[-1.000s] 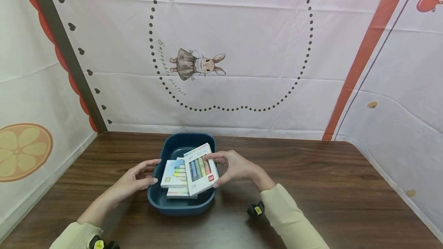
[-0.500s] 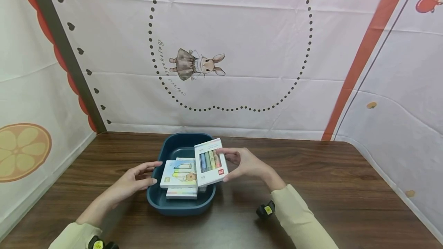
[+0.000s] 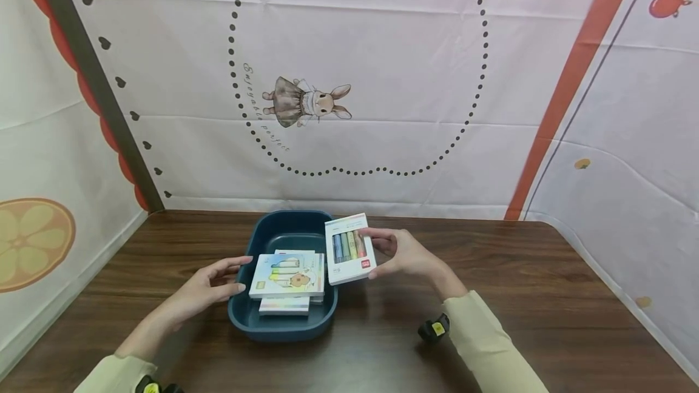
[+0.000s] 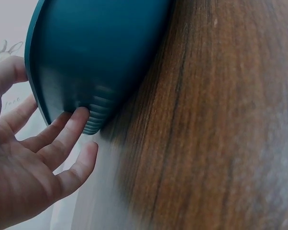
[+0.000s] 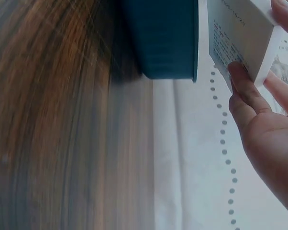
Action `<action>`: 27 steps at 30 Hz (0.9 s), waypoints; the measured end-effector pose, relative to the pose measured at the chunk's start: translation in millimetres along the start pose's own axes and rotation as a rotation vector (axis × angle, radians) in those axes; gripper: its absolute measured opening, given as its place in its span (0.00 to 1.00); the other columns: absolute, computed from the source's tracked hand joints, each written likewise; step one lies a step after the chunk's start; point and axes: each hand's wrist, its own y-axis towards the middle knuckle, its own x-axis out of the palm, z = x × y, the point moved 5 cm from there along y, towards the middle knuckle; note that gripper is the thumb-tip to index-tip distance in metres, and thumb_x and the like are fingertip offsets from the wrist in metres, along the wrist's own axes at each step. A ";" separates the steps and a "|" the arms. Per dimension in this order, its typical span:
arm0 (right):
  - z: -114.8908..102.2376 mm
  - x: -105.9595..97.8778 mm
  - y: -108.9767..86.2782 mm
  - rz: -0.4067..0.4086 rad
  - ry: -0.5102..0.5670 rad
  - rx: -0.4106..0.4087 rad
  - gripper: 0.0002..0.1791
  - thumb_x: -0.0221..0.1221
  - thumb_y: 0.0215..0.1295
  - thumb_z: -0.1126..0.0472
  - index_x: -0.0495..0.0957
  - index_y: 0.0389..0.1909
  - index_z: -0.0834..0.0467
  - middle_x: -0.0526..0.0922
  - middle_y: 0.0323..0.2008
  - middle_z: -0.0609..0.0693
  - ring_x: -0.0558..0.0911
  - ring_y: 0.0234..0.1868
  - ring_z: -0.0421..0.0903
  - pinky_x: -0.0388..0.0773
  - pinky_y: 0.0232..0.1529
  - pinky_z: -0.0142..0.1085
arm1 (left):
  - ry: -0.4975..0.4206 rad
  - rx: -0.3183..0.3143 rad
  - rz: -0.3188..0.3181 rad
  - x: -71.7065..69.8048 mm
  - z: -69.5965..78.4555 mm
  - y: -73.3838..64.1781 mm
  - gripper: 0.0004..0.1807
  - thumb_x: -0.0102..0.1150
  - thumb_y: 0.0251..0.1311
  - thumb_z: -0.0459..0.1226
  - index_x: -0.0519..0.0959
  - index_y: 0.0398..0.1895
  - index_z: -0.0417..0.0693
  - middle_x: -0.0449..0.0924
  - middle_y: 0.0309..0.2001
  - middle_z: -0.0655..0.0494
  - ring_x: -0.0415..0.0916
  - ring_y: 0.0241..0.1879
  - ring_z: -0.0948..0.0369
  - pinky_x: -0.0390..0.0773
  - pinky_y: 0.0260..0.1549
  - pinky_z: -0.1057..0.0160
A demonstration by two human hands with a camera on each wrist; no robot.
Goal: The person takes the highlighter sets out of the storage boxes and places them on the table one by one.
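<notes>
My right hand (image 3: pixel 404 255) grips a white box of markers (image 3: pixel 351 248) by its right edge. A window in its front shows several coloured sticks. The box is tilted above the right rim of a dark blue bin (image 3: pixel 281 333). In the right wrist view its printed back (image 5: pixel 242 36) faces the camera, with fingers against it. Other flat white boxes lie stacked in the bin, topped by a marker box (image 3: pixel 287 275) with a pale blue and yellow picture. At the bin's left side, my left hand (image 3: pixel 202 291) rests its extended fingers on the outer wall (image 4: pixel 96 57).
The bin stands on a dark wood-grain table (image 3: pixel 491 296). Behind it hangs a white printed cloth (image 3: pixel 382 65) with a rabbit drawing, and similar cloth covers the left and right sides.
My right hand has moved the marker box rightward and slightly up, from over the stack to the bin's right rim. More of the top box's picture shows. The left hand stays by the bin.
</notes>
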 end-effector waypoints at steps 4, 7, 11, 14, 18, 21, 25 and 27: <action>2.4 -7.6 -4.7 0.013 0.013 0.000 0.44 0.71 0.39 0.68 0.64 0.63 0.58 0.62 0.65 0.57 0.61 0.66 0.53 0.60 0.63 0.41 | 0.008 0.001 0.002 0.0 -0.1 0.2 0.33 0.57 0.57 0.44 0.60 0.65 0.47 0.60 0.62 0.37 0.68 0.56 0.45 0.77 0.43 0.55; 5.2 -13.9 -7.7 0.023 0.024 0.004 0.44 0.70 0.39 0.69 0.63 0.63 0.58 0.61 0.66 0.57 0.60 0.67 0.53 0.59 0.63 0.42 | 0.010 0.000 0.000 0.1 -0.3 0.5 0.34 0.58 0.57 0.44 0.60 0.65 0.46 0.60 0.62 0.37 0.68 0.56 0.45 0.77 0.43 0.55; 8.3 -21.7 -10.9 0.044 0.033 0.018 0.45 0.70 0.39 0.69 0.63 0.63 0.57 0.61 0.66 0.56 0.61 0.66 0.52 0.60 0.62 0.44 | 0.016 -0.001 -0.003 0.3 -0.3 0.5 0.34 0.58 0.56 0.44 0.60 0.65 0.46 0.61 0.62 0.36 0.68 0.55 0.46 0.77 0.43 0.55; 10.7 -26.5 -12.6 0.060 0.041 0.025 0.45 0.70 0.39 0.70 0.63 0.63 0.58 0.63 0.65 0.57 0.62 0.66 0.52 0.62 0.61 0.43 | 0.023 -0.004 -0.002 0.0 0.0 0.3 0.34 0.58 0.56 0.44 0.59 0.65 0.46 0.61 0.62 0.36 0.69 0.55 0.46 0.77 0.43 0.55; 15.5 -31.7 -14.5 0.069 0.045 0.029 0.45 0.70 0.39 0.70 0.62 0.63 0.60 0.64 0.64 0.59 0.64 0.65 0.53 0.66 0.59 0.38 | 0.025 -0.010 -0.004 0.1 0.4 0.4 0.34 0.58 0.56 0.44 0.59 0.65 0.46 0.61 0.61 0.36 0.68 0.55 0.46 0.77 0.43 0.55; 20.1 -35.9 -15.7 0.075 0.046 0.030 0.45 0.70 0.40 0.70 0.61 0.63 0.62 0.64 0.63 0.62 0.64 0.64 0.55 0.68 0.57 0.35 | 0.025 -0.011 -0.006 0.4 0.5 0.7 0.35 0.58 0.56 0.44 0.59 0.65 0.45 0.61 0.61 0.36 0.69 0.55 0.46 0.77 0.43 0.55; 26.7 -42.7 -17.0 0.091 0.053 0.039 0.45 0.69 0.40 0.70 0.61 0.64 0.63 0.64 0.63 0.63 0.64 0.64 0.57 0.71 0.54 0.33 | 0.023 -0.011 -0.008 0.3 0.4 0.9 0.35 0.59 0.56 0.44 0.59 0.65 0.45 0.61 0.61 0.36 0.69 0.55 0.46 0.77 0.42 0.55; 29.5 -45.8 -17.5 0.097 0.059 0.042 0.45 0.69 0.40 0.71 0.61 0.64 0.63 0.63 0.63 0.63 0.63 0.64 0.57 0.70 0.55 0.32 | 0.024 -0.009 -0.008 0.3 0.6 1.1 0.35 0.59 0.55 0.44 0.59 0.65 0.45 0.61 0.62 0.36 0.69 0.54 0.47 0.77 0.42 0.55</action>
